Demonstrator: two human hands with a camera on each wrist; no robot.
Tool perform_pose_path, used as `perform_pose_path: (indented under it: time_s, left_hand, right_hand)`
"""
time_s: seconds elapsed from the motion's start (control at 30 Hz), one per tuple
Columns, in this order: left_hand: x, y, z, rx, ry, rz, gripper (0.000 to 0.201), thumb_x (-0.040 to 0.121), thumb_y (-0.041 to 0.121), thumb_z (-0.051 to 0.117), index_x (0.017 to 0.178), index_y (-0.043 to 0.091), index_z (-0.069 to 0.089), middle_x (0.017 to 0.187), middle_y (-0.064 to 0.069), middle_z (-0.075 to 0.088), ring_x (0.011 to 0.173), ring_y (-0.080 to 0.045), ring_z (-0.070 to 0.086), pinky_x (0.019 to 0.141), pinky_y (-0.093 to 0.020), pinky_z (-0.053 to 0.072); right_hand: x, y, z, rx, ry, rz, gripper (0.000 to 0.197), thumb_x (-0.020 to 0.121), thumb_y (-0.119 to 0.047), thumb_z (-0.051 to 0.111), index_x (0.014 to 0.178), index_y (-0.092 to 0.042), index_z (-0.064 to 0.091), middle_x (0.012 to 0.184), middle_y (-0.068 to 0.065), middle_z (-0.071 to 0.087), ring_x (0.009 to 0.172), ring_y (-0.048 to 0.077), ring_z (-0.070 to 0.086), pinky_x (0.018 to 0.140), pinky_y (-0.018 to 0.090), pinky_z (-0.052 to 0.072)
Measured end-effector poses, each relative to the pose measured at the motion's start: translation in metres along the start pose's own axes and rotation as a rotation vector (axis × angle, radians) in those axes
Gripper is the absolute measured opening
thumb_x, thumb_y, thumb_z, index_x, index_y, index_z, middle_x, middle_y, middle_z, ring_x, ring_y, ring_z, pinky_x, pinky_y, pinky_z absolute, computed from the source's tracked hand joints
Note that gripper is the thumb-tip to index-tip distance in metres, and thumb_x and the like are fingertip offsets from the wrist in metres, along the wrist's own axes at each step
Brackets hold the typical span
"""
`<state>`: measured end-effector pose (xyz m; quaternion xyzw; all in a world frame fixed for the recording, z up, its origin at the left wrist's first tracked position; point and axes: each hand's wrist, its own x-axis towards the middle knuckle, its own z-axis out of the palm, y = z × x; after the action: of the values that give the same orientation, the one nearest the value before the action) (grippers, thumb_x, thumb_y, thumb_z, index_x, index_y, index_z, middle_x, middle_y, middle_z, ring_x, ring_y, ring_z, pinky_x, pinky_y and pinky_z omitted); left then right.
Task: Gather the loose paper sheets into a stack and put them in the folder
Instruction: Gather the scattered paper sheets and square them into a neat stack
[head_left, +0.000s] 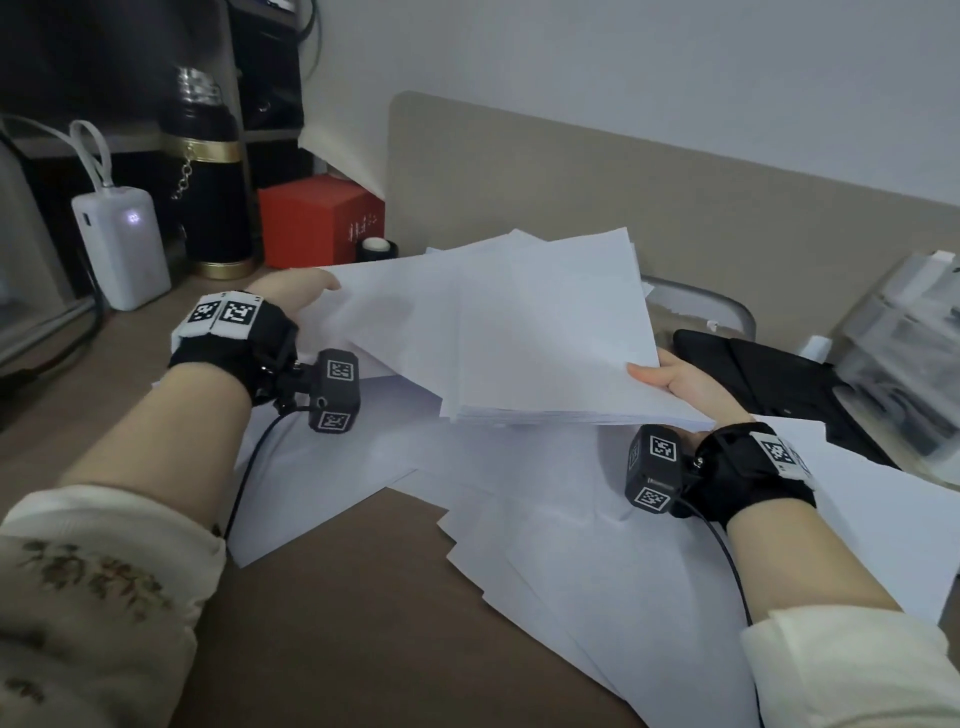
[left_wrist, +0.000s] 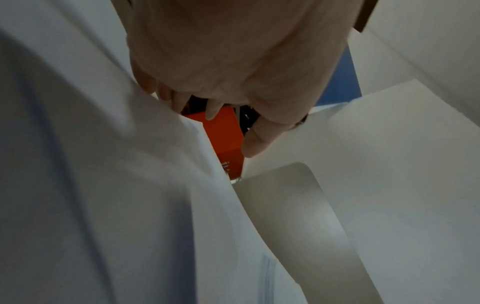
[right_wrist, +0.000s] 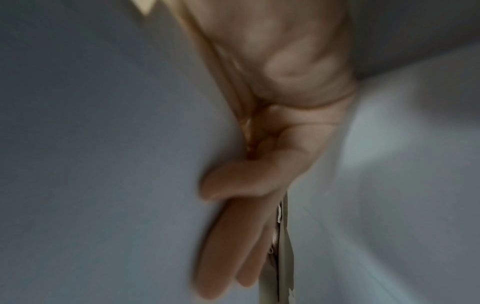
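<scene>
A thick stack of white paper sheets (head_left: 524, 322) hangs unevenly fanned above the brown desk. My left hand (head_left: 304, 301) grips its left edge, thumb on top and fingers underneath. My right hand (head_left: 675, 382) pinches the near right corner the same way. In the left wrist view my left hand (left_wrist: 233, 61) has its thumb on one sheet (left_wrist: 389, 185). The right wrist view is blurred, with my right hand (right_wrist: 272, 82) lying against the paper (right_wrist: 103, 144). Several loose sheets (head_left: 582, 551) lie spread on the desk below. A flat black case (head_left: 769, 374) that may be the folder lies at the right.
A red box (head_left: 319, 218), a black flask (head_left: 208, 182), a white power bank (head_left: 122, 244) with its cable and a small tape roll (head_left: 376, 247) stand at the back left. A beige partition (head_left: 623, 197) closes the back. Clear plastic trays (head_left: 904, 353) sit far right.
</scene>
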<state>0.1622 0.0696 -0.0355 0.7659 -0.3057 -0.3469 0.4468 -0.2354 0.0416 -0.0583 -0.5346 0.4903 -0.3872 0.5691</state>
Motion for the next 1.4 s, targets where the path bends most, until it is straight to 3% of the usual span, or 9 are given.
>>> perform_pose_path:
  time_s: [0.1, 0.2, 0.37, 0.57, 0.7, 0.83, 1.03, 1.2, 1.4]
  left_hand:
    - [0.002, -0.003, -0.011, 0.007, -0.009, -0.007, 0.059, 0.095, 0.032, 0.055, 0.145, 0.007, 0.036, 0.151, -0.015, 0.036, 0.134, -0.035, 0.038, 0.099, -0.042, 0.036]
    - [0.004, -0.005, -0.015, -0.052, -0.065, -0.023, 0.050, 0.097, 0.025, 0.051, 0.140, 0.002, 0.042, 0.143, -0.023, 0.044, 0.126, -0.040, 0.049, 0.101, -0.047, 0.041]
    - [0.000, -0.008, -0.002, -0.175, -0.048, 0.097, 0.040, 0.094, 0.007, 0.054, 0.133, -0.003, 0.049, 0.099, -0.014, 0.063, 0.069, -0.018, 0.053, 0.062, -0.029, 0.047]
    - [-0.013, 0.003, -0.004, -0.261, -0.208, -0.034, 0.022, 0.094, 0.017, 0.055, 0.113, 0.008, 0.059, 0.104, -0.005, 0.071, 0.083, -0.021, 0.067, 0.080, -0.040, 0.056]
    - [-0.021, 0.006, -0.004, -0.248, -0.281, -0.017, 0.013, 0.095, 0.015, 0.054, 0.106, 0.011, 0.061, 0.076, -0.003, 0.075, 0.063, -0.018, 0.073, 0.059, -0.035, 0.055]
    - [-0.022, 0.006, -0.003, -0.272, -0.389, -0.010, 0.012, 0.095, 0.014, 0.053, 0.103, 0.012, 0.062, 0.072, -0.002, 0.075, 0.062, -0.015, 0.072, 0.074, -0.033, 0.054]
    - [-0.029, 0.003, 0.005, -0.379, -0.443, 0.058, 0.022, 0.093, 0.020, 0.058, 0.115, 0.015, 0.061, 0.099, -0.005, 0.075, 0.093, -0.021, 0.070, 0.085, -0.040, 0.053]
    - [-0.035, 0.005, 0.009, -0.346, -0.419, 0.025, 0.008, 0.096, 0.013, 0.055, 0.100, 0.008, 0.061, 0.070, -0.004, 0.074, 0.059, -0.015, 0.072, 0.048, -0.028, 0.057]
    - [-0.028, 0.010, -0.015, -0.543, -0.437, -0.057, 0.011, 0.098, 0.014, 0.051, 0.096, 0.008, 0.060, 0.066, -0.006, 0.073, 0.048, -0.009, 0.067, 0.040, -0.017, 0.049]
  right_hand:
    - [-0.003, -0.002, 0.002, 0.017, -0.029, -0.030, 0.036, 0.097, -0.004, 0.046, 0.132, -0.010, 0.050, 0.117, 0.004, 0.064, 0.093, 0.016, 0.065, 0.070, 0.021, 0.056]
    - [0.000, -0.001, 0.000, 0.038, -0.001, -0.047, 0.041, 0.096, -0.004, 0.047, 0.137, -0.006, 0.046, 0.132, 0.011, 0.058, 0.103, 0.023, 0.062, 0.080, 0.028, 0.053]
    - [0.001, 0.002, -0.002, 0.130, 0.025, -0.054, 0.042, 0.097, -0.008, 0.048, 0.138, -0.010, 0.046, 0.135, 0.010, 0.057, 0.118, 0.031, 0.057, 0.093, 0.037, 0.048]
    - [0.002, 0.002, -0.003, 0.238, 0.062, -0.088, 0.042, 0.096, -0.005, 0.047, 0.138, -0.011, 0.048, 0.133, 0.009, 0.058, 0.111, 0.025, 0.060, 0.096, 0.037, 0.049]
    - [0.003, 0.003, -0.003, 0.354, 0.087, -0.078, 0.041, 0.095, -0.004, 0.048, 0.135, -0.012, 0.050, 0.125, 0.006, 0.063, 0.098, 0.019, 0.066, 0.069, 0.028, 0.058]
    - [0.002, 0.002, -0.003, 0.428, 0.113, -0.095, 0.027, 0.096, -0.001, 0.045, 0.117, -0.015, 0.055, 0.094, -0.002, 0.074, 0.075, 0.011, 0.072, 0.057, 0.021, 0.055]
    - [0.000, 0.004, -0.002, 0.366, 0.073, -0.131, 0.024, 0.097, -0.003, 0.045, 0.112, -0.016, 0.058, 0.091, -0.005, 0.075, 0.081, 0.011, 0.072, 0.063, 0.023, 0.057]
    - [0.003, 0.004, -0.003, 0.331, 0.050, -0.144, 0.028, 0.096, -0.004, 0.047, 0.118, -0.016, 0.058, 0.104, -0.002, 0.072, 0.093, 0.016, 0.069, 0.084, 0.032, 0.056]
    - [0.006, 0.005, -0.004, 0.346, 0.075, -0.148, 0.034, 0.096, -0.006, 0.048, 0.129, -0.012, 0.052, 0.119, 0.004, 0.065, 0.101, 0.020, 0.065, 0.082, 0.031, 0.057]
